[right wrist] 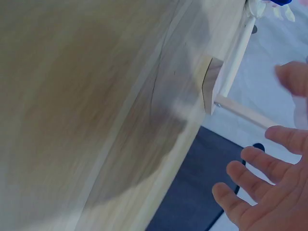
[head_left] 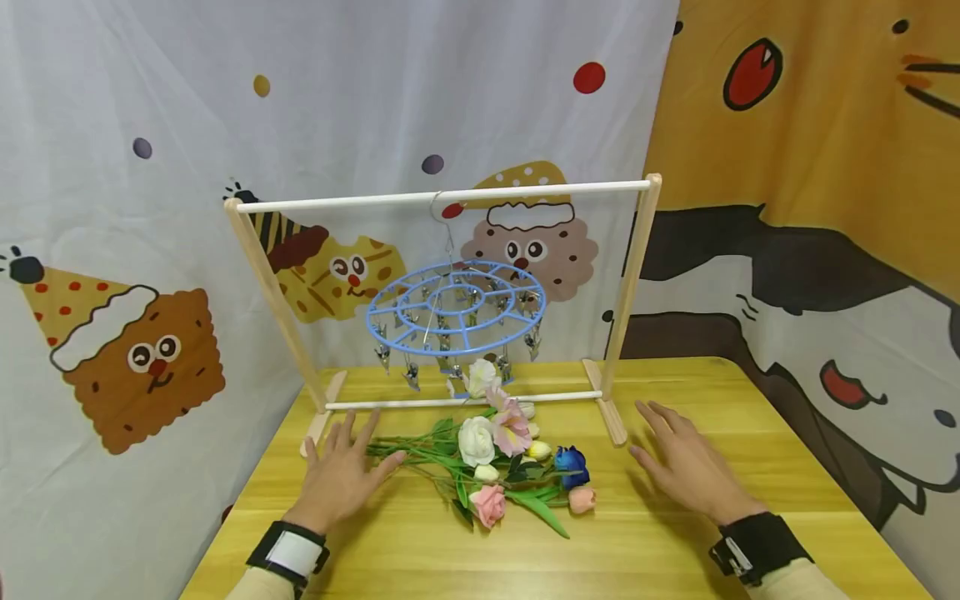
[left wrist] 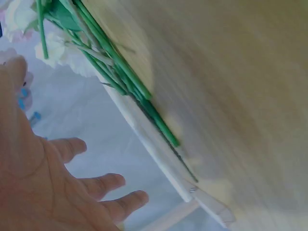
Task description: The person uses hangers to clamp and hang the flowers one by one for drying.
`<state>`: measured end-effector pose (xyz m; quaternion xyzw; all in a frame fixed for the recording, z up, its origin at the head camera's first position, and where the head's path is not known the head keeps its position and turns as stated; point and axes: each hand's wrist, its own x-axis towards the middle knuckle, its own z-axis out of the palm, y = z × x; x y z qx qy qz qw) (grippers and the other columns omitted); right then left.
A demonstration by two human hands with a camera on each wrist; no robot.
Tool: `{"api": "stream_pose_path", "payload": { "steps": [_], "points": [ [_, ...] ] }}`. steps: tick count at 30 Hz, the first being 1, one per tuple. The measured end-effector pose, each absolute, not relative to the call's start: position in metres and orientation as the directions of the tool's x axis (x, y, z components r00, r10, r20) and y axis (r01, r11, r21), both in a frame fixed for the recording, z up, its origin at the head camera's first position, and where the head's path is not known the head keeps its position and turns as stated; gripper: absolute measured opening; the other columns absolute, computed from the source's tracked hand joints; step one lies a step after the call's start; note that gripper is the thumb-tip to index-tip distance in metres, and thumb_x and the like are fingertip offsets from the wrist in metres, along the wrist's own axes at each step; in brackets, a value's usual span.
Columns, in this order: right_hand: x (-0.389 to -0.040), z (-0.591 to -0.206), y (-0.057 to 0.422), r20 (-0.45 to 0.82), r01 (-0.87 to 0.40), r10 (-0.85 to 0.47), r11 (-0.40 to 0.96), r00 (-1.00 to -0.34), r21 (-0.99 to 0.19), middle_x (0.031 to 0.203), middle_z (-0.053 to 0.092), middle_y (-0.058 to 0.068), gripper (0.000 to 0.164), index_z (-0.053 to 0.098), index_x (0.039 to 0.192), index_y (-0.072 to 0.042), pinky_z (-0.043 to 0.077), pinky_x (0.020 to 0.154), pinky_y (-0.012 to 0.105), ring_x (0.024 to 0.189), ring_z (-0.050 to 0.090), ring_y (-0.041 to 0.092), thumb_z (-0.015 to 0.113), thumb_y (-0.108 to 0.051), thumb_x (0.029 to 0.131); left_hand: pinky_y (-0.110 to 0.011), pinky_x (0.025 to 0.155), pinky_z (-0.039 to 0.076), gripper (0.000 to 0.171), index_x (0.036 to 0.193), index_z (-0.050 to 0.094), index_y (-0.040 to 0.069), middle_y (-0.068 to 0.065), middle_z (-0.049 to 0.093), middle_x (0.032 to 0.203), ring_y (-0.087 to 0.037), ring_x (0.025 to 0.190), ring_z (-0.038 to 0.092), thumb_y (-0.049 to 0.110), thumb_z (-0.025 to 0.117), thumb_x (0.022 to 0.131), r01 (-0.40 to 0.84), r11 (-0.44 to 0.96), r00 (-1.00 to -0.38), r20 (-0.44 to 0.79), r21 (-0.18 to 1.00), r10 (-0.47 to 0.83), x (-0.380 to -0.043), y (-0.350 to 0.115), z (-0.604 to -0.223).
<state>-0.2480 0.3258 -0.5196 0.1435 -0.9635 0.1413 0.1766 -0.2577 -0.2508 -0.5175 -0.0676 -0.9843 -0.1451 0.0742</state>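
Observation:
My left hand (head_left: 341, 471) hovers with spread fingers at the left, near the stem ends of a bunch of artificial flowers (head_left: 480, 446). Those green stems (left wrist: 120, 72) also show in the left wrist view, apart from the palm. White blooms, a pink rose (head_left: 489, 505), a blue rose (head_left: 572, 467) and a pink tulip (head_left: 582, 500) lie together on the table. On the right, my right hand (head_left: 690, 462) is held with fingers extended and nothing in it, beside the rack's right foot (head_left: 613, 422). Its shadow falls on the wood in the right wrist view.
Behind the flowers stands a wooden rack (head_left: 632, 283) with a white top bar (head_left: 337, 202). From it hangs a round blue drying hanger (head_left: 465, 340) with many metal clips. The yellow wood-grain table (head_left: 420, 558) meets cartoon-printed cloth (head_left: 112, 167) at the back and sides.

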Motion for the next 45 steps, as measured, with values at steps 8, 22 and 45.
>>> {"api": "stream_pose_path", "payload": {
  "steps": [8, 22, 45],
  "points": [
    [-0.28, -0.528, 0.304, 0.304, -0.32, -0.225, 0.895, -0.926, -0.311, 0.158, 0.061, 0.04, 0.071, 0.057, 0.167, 0.003, 0.06, 0.112, 0.077, 0.138, 0.068, 0.061, 0.086, -0.026, 0.109, -0.098, 0.128, 0.022, 0.087, 0.184, 0.032, 0.008, -0.045, 0.024, 0.184, -0.076, 0.163, 0.034, 0.067, 0.048, 0.122, 0.042, 0.927, -0.995, 0.102, 0.374, 0.004, -0.274, -0.285, -0.521],
    [-0.302, -0.535, 0.283, 0.255, -0.301, -0.214, 0.875, -0.943, -0.378, 0.127, 0.079, 0.029, 0.039, 0.079, 0.14, 0.006, 0.068, 0.099, 0.062, 0.112, 0.078, 0.04, 0.086, -0.009, 0.104, -0.08, 0.099, 0.059, 0.031, 0.139, 0.075, -0.012, -0.042, 0.076, 0.118, -0.065, 0.109, 0.072, -0.004, 0.064, 0.111, 0.048, 0.931, -0.956, 0.287, 0.361, -0.062, -0.292, -0.331, -0.539],
    [-0.295, -0.537, 0.3, 0.282, -0.263, -0.158, 0.885, -0.946, -0.385, 0.113, 0.079, 0.027, 0.033, 0.081, 0.127, 0.01, 0.069, 0.085, 0.055, 0.098, 0.075, 0.032, 0.088, 0.001, 0.097, -0.07, 0.094, 0.065, 0.039, 0.137, 0.074, -0.014, -0.036, 0.077, 0.108, -0.058, 0.103, 0.077, -0.015, 0.071, 0.098, 0.059, 0.925, -0.966, 0.253, 0.375, -0.041, -0.297, -0.316, -0.53]
  ]
}}
